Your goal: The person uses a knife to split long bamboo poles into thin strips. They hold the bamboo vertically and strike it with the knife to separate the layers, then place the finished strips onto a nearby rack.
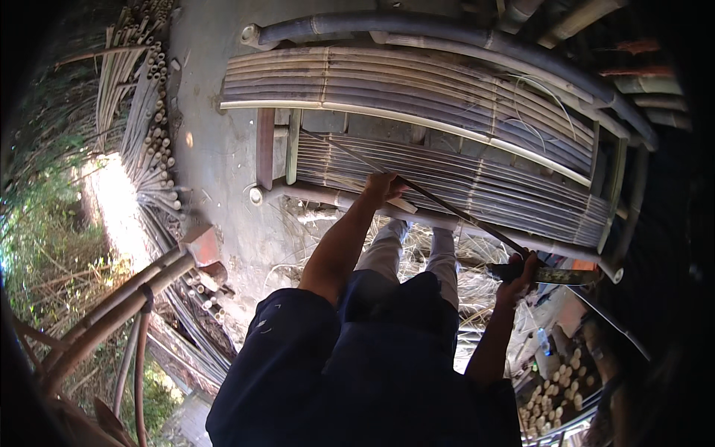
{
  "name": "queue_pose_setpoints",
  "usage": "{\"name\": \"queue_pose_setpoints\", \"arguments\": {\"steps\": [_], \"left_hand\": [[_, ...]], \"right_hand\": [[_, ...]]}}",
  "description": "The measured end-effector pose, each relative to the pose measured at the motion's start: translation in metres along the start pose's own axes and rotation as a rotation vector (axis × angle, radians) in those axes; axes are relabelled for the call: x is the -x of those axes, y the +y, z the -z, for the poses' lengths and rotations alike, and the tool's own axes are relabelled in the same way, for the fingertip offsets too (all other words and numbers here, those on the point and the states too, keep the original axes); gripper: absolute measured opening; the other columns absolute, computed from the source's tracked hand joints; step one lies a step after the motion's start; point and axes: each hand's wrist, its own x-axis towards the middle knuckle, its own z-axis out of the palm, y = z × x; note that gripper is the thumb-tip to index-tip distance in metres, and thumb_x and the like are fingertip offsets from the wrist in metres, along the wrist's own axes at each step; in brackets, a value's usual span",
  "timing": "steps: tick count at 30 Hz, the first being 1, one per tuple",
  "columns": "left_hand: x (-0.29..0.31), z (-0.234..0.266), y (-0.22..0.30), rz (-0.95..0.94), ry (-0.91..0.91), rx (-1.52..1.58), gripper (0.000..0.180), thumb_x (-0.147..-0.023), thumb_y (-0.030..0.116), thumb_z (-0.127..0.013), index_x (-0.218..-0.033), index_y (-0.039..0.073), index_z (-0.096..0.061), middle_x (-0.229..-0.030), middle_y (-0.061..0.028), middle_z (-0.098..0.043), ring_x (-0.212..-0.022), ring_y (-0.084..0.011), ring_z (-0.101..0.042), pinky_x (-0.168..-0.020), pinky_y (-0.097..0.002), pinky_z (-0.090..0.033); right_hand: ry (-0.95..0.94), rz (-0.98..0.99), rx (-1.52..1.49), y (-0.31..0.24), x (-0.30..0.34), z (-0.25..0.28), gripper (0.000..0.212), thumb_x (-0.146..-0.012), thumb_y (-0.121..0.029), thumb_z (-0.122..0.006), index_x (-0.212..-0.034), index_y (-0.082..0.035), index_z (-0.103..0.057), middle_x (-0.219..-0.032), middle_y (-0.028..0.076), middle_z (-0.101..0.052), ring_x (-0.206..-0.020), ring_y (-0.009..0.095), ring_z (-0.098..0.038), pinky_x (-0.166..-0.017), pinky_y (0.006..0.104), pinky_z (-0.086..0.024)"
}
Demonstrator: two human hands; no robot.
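Note:
A long, thin, dark bamboo strip [447,206] slants across my front from the far left to the near right. My left hand [382,188] is closed round its upper part, above the front rail of a bamboo frame. Lower down, my right hand [519,276] grips the strip, whose paler tail [614,328] runs on to the right. A short, mottled green-brown piece [562,277] crosses at my right hand; whether I hold it too, I cannot tell. Behind the strip lie the narrow slats [417,167] of the lower panel, tied crosswise with cord.
Beyond stands an upper slatted bamboo panel [357,74] with a thick dark pole [439,28] along its back. A round front rail [328,195] passes before my legs. Bamboo stacks [153,134] line the left, near a brick [199,244]. Cut bamboo ends [555,395] lie at lower right.

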Motion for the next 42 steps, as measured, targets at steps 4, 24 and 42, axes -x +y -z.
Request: {"name": "queue_pose_setpoints", "arguments": {"steps": [4,24,42], "left_hand": [[-0.007,-0.011,-0.004,-0.008,0.116,0.034,0.028,-0.1,0.031,-0.055,-0.11,0.005,-0.061,-0.103,-0.0106,-0.073,-0.088,-0.025,-0.072,-0.078,-0.0444,-0.056],[-0.099,-0.122,0.061,-0.767,-0.145,-1.719,0.045,-0.098,0.048,-0.057,-0.095,0.004,-0.067,-0.092,-0.0202,-0.068,-0.088,-0.0391,-0.066,-0.076,-0.0479,-0.051],[-0.078,-0.123,0.051,-0.82,-0.056,-1.66,0.045,-0.1,0.046,-0.053,-0.085,0.004,-0.062,-0.081,-0.0189,-0.066,-0.078,-0.0401,-0.065,-0.071,-0.0503,-0.049]], "right_hand": [[-0.129,-0.08,-0.012,0.01,-0.055,0.008,0.037,-0.091,-0.036,-0.072,-0.114,-0.009,-0.063,-0.091,0.001,-0.065,-0.074,0.013,-0.062,-0.07,0.0279,-0.051],[0.029,-0.256,0.056,0.096,-0.247,-0.11,0.02,-0.09,-0.017,-0.071,-0.082,0.001,-0.067,-0.067,0.008,-0.065,-0.052,0.016,-0.062,-0.048,0.0314,-0.05],[-0.055,-0.406,0.089,0.103,-0.266,-0.114,0.02,-0.089,-0.014,-0.072,-0.091,0.006,-0.069,-0.073,0.01,-0.069,-0.056,0.017,-0.065,-0.052,0.032,-0.052]]}}
